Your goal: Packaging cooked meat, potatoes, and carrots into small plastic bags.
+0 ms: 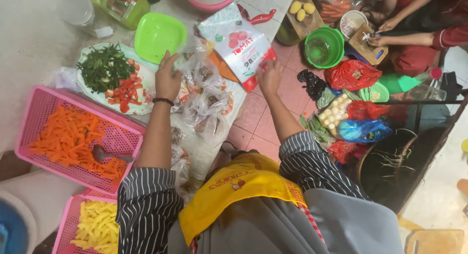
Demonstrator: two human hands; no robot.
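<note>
White bench (29,44) surface is seen across the upper left of the frame, with pink floor tiles (258,127) to its right at the centre. At the left edge a pink basket (39,100) is filled with orange carrot sticks (68,137), and a spoon (105,155) is laid among them. A second pink basket (66,220), at the lower left, is filled with yellow sticks (100,227). Above the first basket an oval plate (141,73) is loaded with chopped green leaves (105,66) and red pepper pieces (126,92). A bright green square lid (157,35) is set just beside the plate, at the upper centre.

A large white and red sauce pouch (239,44) is held at upper centre. Its lower edge is gripped by the right hand (269,76), the fingers closed narrowly on it. The left hand (167,78), with a dark band at the wrist, is closed on the clear plastic bags (204,98), which are heaped at the bench edge directly below the pouch; its fingers are curled into the crinkled film.

At the upper right, another person's hands (380,33) are seen over a small wooden board (365,45), beside a round green bowl (324,46). Red and blue bags (358,100) are piled on the floor at the right.
</note>
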